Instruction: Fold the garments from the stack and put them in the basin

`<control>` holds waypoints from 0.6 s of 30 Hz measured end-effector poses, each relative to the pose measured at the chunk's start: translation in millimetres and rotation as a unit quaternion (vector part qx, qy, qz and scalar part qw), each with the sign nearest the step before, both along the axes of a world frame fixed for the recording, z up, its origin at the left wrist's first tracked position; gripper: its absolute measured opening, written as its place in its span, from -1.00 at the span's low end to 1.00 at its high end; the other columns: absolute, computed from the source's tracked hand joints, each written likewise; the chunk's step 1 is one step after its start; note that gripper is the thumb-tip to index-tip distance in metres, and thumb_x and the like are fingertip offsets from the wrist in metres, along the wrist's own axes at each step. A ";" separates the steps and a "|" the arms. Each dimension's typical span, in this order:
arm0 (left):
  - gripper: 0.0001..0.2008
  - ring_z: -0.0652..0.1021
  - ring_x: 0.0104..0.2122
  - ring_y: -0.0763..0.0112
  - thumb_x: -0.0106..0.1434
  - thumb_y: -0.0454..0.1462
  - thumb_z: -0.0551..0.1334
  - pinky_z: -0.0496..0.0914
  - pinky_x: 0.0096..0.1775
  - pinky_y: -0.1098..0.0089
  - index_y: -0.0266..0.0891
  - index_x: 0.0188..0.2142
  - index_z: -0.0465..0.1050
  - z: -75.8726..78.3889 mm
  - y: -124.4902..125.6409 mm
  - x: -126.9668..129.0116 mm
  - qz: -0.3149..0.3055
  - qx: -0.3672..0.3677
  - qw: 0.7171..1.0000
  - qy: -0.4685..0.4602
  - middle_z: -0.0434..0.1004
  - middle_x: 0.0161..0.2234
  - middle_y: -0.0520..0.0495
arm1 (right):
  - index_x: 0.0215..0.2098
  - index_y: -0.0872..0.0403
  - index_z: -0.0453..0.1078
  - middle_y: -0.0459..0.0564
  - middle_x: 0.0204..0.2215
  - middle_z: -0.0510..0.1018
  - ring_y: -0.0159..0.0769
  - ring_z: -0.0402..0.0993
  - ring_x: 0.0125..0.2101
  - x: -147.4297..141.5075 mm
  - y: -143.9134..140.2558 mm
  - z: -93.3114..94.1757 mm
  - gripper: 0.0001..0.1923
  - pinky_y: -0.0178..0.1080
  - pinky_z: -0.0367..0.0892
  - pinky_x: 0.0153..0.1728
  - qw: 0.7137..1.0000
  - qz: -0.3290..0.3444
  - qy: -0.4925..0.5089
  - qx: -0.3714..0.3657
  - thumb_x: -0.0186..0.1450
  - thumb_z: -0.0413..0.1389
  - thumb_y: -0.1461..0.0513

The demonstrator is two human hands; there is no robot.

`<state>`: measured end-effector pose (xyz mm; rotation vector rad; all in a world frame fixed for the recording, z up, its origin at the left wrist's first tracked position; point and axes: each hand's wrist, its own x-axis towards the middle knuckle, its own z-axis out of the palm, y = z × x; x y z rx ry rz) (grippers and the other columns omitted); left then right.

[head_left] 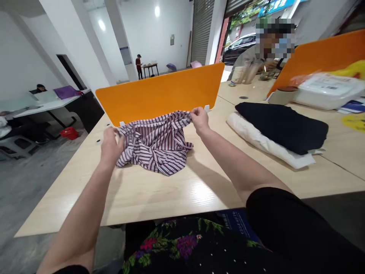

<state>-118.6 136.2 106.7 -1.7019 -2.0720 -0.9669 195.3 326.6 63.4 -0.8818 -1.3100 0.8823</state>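
A striped garment (159, 150) in white, dark red and dark blue hangs between my hands, its lower folds resting bunched on the light wooden table (159, 198). My left hand (111, 144) is closed on the garment's left end. With fingertips pinched together, my right hand (199, 118) grips the upper right corner. The top edge is stretched between both hands in front of the orange divider. Which part of the garment each hand holds, I cannot tell.
An orange divider (162, 91) stands along the table's far edge. To the right, folded dark cloth (285, 123) lies on white cloth (253, 142). Beyond are a white plastic package (330, 91), paper cups (237, 75) and a seated person (248, 57).
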 end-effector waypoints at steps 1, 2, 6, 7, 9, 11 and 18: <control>-0.65 0.45 0.00 0.17 0.24 -0.18 0.13 0.37 -0.02 0.21 -0.26 -0.01 0.30 -16.8 -4.4 9.4 -0.025 -0.016 0.999 0.024 0.33 0.08 -0.25 | -0.37 0.03 0.22 -0.06 -0.35 0.41 -0.26 0.29 -0.22 2.5 -4.3 -10.3 -0.91 -0.15 0.21 -0.03 0.998 -0.029 -0.046 0.011 0.17 0.04 0.33; -0.67 0.40 0.08 0.15 0.28 -0.14 0.10 0.34 0.03 0.19 -0.25 -0.02 0.33 -35.7 -10.1 20.1 -0.048 -0.039 0.997 0.045 0.32 0.10 -0.26 | -0.34 0.05 0.26 -0.01 -0.28 0.44 -0.22 0.30 -0.16 4.7 -11.9 -22.1 -0.90 -0.13 0.17 0.02 0.992 -0.053 -0.113 0.026 0.16 0.06 0.34; -0.58 0.23 0.22 0.06 0.31 -0.14 0.10 0.19 0.16 0.04 -0.21 0.12 0.29 -101.8 -27.2 63.4 -0.124 -0.147 0.969 0.158 0.25 0.20 -0.27 | -0.21 0.10 0.40 0.11 -0.11 0.49 -0.16 0.34 -0.05 6.2 -52.6 -63.8 -0.84 -0.15 0.20 0.04 0.879 0.058 -0.460 0.111 0.25 0.04 0.30; -0.57 0.22 0.23 0.05 0.31 -0.18 0.09 0.16 0.17 0.00 -0.19 0.15 0.27 -110.3 -28.8 71.1 -0.141 -0.163 0.958 0.191 0.28 0.18 -0.26 | -0.19 0.10 0.42 0.12 -0.11 0.49 -0.15 0.34 -0.05 5.7 -61.1 -69.0 -0.83 -0.16 0.22 0.00 0.838 0.094 -0.522 0.125 0.28 0.03 0.28; -0.62 0.30 0.16 0.08 0.32 -0.28 0.04 0.13 0.17 -0.03 -0.19 0.12 0.31 -116.5 -31.5 80.4 -0.156 -0.181 0.939 0.245 0.41 0.06 -0.25 | -0.17 0.09 0.44 0.14 -0.10 0.50 -0.12 0.35 -0.05 6.5 -74.0 -71.9 -0.79 -0.16 0.26 -0.07 0.770 0.109 -0.612 0.142 0.33 -0.01 0.25; -0.69 0.44 -0.01 0.14 0.31 -0.37 -0.01 0.21 0.12 0.05 -0.25 -0.05 0.41 -112.9 -38.8 82.8 -0.148 -0.209 0.926 0.278 0.49 -0.13 -0.23 | -0.21 0.09 0.47 0.16 -0.13 0.52 -0.10 0.37 -0.08 12.0 -82.5 -67.2 -0.77 -0.17 0.27 -0.15 0.731 0.085 -0.664 0.134 0.34 -0.02 0.23; -0.75 0.51 -0.28 0.19 0.25 -0.44 -0.01 0.39 -0.21 0.21 -0.26 -0.25 0.42 -90.5 -104.4 76.8 -0.070 -0.343 0.889 0.294 0.49 -0.30 -0.16 | -0.46 -0.02 0.53 -0.09 -0.52 0.56 -0.30 0.46 -0.46 37.6 -93.5 -44.4 -0.80 -0.31 0.30 -0.38 0.736 0.303 -0.604 0.027 0.23 0.11 0.12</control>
